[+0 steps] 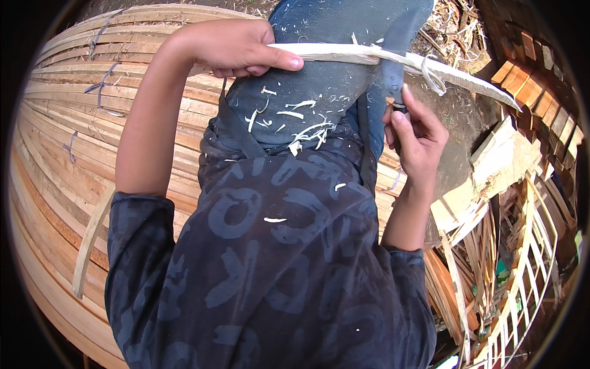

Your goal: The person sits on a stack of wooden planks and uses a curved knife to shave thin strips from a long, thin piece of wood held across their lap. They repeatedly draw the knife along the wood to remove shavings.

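My left hand is clenched round a pale strip of split wood, thumb pressed flat along its top, and the strip lies across my knee, running out to the right where its thin tip points toward the stacked bricks. My right hand is closed on the handle of a knife, blade standing up so its edge meets the strip just right of the knee. A cloth over my lap is dotted with white shavings, and a curl hangs off the strip just beyond the blade.

To do this cut well, I judge the blade should sit at a shallow angle so it peels thin ribbons instead of digging in. The left thumb looks well apart from the edge, and I would keep it so. The knee gives the strip its rest, so I would press down there and let the knife travel away from my body. Bundled slats lie at my left, loose offcuts at my right, neither touching the strip
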Tool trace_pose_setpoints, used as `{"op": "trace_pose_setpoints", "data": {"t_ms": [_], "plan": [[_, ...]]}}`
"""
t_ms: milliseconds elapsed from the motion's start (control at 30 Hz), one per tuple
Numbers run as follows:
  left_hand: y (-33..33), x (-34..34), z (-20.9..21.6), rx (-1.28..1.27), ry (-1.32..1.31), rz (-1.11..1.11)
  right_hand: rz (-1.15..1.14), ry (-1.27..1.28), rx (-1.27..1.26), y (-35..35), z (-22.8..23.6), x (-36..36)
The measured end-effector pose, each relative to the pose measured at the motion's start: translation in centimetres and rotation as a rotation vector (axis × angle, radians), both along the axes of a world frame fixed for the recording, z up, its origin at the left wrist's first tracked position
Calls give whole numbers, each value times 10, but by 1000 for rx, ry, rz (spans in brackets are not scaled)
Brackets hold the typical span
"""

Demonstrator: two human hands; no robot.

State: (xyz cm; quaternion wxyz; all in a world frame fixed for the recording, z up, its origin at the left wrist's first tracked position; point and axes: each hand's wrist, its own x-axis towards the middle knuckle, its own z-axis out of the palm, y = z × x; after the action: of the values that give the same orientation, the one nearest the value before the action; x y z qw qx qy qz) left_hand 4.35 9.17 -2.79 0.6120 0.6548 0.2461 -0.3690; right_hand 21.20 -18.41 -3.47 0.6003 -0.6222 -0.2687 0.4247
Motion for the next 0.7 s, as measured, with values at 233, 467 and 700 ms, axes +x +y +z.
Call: {"op": "trace_pose_setpoints", "data": {"t_ms": [233,467,700], "plan": [[-2,0,3,33,-3,7,69,446,75,1,-7,-10],[-5,-2,1,58,13,5,-37,2,-85,3,4,-8],[-8,-1,8,128,-23,-4,91,312,39,6,-8,-10]]}}
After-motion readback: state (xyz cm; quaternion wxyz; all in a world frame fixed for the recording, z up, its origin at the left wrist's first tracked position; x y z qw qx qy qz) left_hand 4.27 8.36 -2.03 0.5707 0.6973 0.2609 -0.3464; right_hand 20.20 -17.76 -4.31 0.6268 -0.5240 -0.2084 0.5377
